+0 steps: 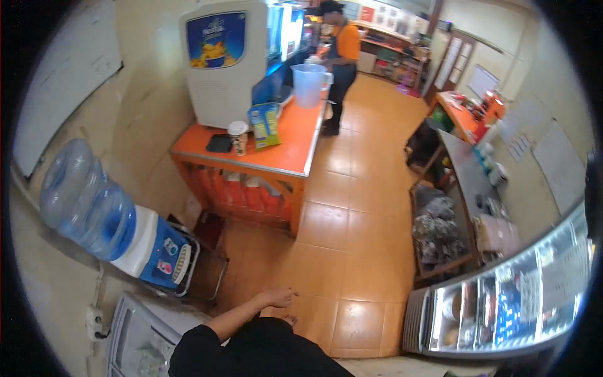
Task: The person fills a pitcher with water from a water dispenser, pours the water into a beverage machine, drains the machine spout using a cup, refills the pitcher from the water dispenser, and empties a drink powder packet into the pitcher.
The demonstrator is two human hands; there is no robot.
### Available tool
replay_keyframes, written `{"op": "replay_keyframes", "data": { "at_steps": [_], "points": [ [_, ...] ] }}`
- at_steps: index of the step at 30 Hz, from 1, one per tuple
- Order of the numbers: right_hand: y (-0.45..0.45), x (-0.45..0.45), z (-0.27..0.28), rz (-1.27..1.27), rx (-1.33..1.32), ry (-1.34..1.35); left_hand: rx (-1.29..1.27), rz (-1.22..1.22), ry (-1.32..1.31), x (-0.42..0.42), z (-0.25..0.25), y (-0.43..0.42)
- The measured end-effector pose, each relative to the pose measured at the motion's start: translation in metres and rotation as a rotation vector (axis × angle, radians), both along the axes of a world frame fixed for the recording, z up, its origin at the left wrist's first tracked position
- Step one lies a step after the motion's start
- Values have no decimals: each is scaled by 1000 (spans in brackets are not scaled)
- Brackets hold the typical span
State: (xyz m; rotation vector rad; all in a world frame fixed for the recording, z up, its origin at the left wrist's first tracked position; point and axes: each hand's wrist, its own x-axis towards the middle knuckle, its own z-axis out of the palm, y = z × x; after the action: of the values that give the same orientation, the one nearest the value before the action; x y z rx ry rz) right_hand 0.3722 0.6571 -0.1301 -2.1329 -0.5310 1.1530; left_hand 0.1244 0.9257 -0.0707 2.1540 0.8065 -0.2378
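My left hand point(279, 297) is held out over the tiled floor in front of my black shirt point(264, 345). Its fingers are loosely bent, with one stretched out to the right, and nothing shows in it. Just below it a small patch of bare skin point(290, 319) peeks past the shirt; I cannot make out what part of the body it is. My right hand is out of view. Left of my arm are a white freezer or chest point(122, 333) with a see-through top and a blue and white water dispenser point(154, 248) carrying a large bottle point(88, 198).
An orange table point(286, 141) bears a drink machine point(223, 88), a cup point(238, 138), a green-yellow packet point(265, 125) and a jug point(308, 85). A person in orange point(348, 44) stands behind it. A lit display fridge point(502, 308) and a rack point(440, 226) line the right side. Tiled floor point(339, 220) runs between.
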Motion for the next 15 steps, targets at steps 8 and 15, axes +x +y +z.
{"op": "replay_keyframes", "data": {
  "at_steps": [8,15],
  "points": [
    [96,58,-34,165,-85,161,-170,168,-126,16,-16,15],
    [147,161,-71,247,-228,285,-248,361,268,89,31,87]
  ]
}}
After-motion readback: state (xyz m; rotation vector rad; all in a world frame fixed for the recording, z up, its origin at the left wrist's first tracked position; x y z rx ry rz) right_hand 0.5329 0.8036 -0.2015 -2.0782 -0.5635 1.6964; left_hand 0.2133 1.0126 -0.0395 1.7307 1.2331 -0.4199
